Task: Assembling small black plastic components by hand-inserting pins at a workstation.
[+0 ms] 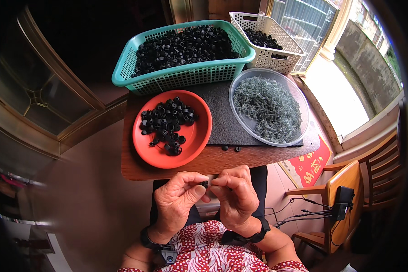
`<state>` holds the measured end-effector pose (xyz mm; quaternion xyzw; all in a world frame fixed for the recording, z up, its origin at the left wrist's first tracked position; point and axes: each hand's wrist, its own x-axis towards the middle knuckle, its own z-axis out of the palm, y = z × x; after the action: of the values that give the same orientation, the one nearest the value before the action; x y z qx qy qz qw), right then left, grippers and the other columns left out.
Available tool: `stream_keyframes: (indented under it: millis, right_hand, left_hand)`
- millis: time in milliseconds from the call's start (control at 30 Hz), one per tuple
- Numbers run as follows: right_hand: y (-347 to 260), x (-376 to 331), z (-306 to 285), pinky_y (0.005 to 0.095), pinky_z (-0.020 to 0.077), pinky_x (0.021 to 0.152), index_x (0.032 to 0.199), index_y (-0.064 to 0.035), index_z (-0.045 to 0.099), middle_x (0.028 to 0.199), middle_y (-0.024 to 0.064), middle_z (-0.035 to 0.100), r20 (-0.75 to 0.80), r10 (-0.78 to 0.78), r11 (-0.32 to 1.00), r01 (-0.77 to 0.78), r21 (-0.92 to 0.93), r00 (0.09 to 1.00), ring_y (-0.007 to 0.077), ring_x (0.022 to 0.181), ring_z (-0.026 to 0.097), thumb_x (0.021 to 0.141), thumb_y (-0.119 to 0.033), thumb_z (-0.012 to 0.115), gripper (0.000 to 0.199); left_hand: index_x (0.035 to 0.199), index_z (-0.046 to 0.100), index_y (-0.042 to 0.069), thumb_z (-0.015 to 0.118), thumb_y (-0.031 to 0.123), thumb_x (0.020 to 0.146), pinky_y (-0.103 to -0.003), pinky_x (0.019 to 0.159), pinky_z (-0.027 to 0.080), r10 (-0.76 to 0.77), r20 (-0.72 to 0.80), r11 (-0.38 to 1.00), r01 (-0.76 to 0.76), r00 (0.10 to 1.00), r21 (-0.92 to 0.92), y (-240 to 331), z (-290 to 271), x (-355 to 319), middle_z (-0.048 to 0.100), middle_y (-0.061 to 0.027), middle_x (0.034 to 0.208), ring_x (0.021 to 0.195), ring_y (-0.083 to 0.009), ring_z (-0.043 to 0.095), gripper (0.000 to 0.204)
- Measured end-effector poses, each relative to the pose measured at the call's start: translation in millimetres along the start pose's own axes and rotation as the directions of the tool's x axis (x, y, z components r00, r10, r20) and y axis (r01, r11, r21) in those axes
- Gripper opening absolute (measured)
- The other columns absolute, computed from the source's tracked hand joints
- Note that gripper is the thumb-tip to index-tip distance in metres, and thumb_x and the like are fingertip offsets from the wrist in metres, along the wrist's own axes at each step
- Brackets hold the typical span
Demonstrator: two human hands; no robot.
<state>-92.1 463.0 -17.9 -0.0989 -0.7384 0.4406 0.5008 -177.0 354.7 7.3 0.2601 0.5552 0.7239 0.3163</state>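
Observation:
Just beyond the table's near edge, above my lap, both hands are held close together. My left hand (pixel 178 199) pinches a small black plastic part (pixel 205 184) between thumb and fingertips. Facing it, my right hand (pixel 236 196) has its thumb and fingers closed at the part's right side; whatever they grip is too small to make out. An orange-red bowl (pixel 143 152) with a heap of black ring-like caps (pixel 167 120) stands on the left of the table. To its right, a clear round tub (pixel 306 115) is filled with thin, shiny greyish pieces (pixel 267 106).
A green basket (pixel 186 68) full of black parts stands at the back, beside a cream basket (pixel 276 62) of similar parts. Two loose black parts (pixel 231 148) lie near the wooden table's (pixel 136 170) front edge. At right is a wooden chair (pixel 347 190) with a black cabled box (pixel 343 202).

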Motion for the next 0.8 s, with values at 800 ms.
stream_keyframes:
  millis: [800]
  right_hand:
    - [-3.0, -0.5, -4.8, 0.0291, 0.0385, 0.062, 0.09, -0.0027, 0.058, 0.079, 0.007, 0.058, -0.058, -0.022, 0.999, 0.02, -0.029, 0.998, 0.0195, 0.068, 0.049, 0.067, 0.006, 0.07, 0.027]
  left_hand:
    - [0.096, 0.059, -0.006, 0.067, 0.004, 0.081, -0.026, 0.056, 0.052, -0.05, -0.062, 0.995, 0.044, 0.997, -0.085, -1.4, 11.3, 2.4, 0.063, -0.0136, 0.082, 0.062, -0.0178, 0.061, 0.02]
